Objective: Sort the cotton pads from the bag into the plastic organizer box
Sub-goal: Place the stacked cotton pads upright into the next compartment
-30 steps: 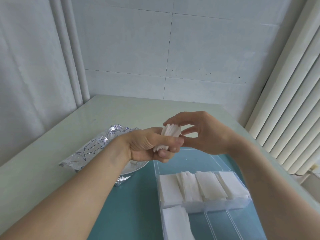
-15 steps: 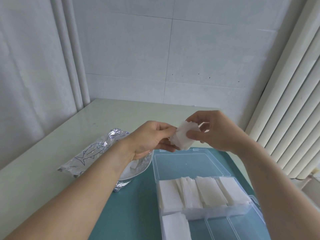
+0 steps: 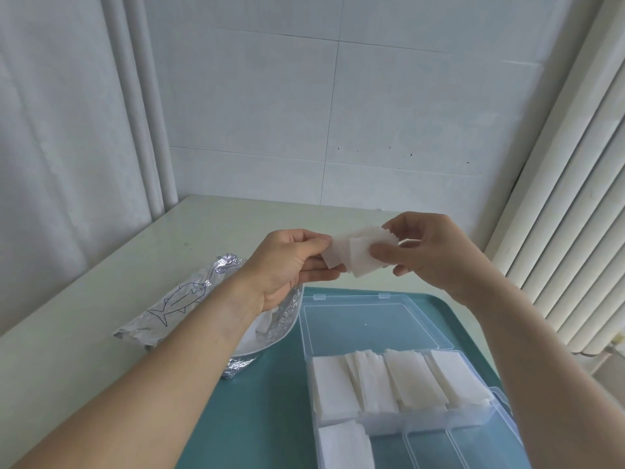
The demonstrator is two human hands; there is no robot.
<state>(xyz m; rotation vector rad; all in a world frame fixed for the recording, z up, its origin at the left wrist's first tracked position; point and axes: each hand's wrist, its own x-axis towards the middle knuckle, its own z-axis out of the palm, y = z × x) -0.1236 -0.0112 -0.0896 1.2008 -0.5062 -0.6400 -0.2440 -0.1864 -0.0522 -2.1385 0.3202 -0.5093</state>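
Observation:
Both hands hold a small fanned stack of white cotton pads (image 3: 355, 253) in the air above the table. My left hand (image 3: 291, 265) pinches the stack's left edge, and my right hand (image 3: 429, 252) pinches its right side with thumb on top. Below them lies the clear plastic organizer box (image 3: 500, 424), lid (image 3: 372, 319) open flat toward the wall. Its far row of compartments is filled with white pads (image 3: 395, 380), and one near-left compartment holds more pads (image 3: 341, 445). The silver foil bag (image 3: 179, 306) with a fish drawing lies to the left, partly behind my left forearm.
The box rests on a teal tray (image 3: 263, 411) on a pale table (image 3: 84, 316). A white dish (image 3: 257, 343) sits by the bag's mouth under my left wrist. A tiled wall stands behind, a radiator (image 3: 575, 231) to the right.
Both hands rose and moved right with the pads. The compact stack gripped in my left hand a second ago is now spread out between the two hands.

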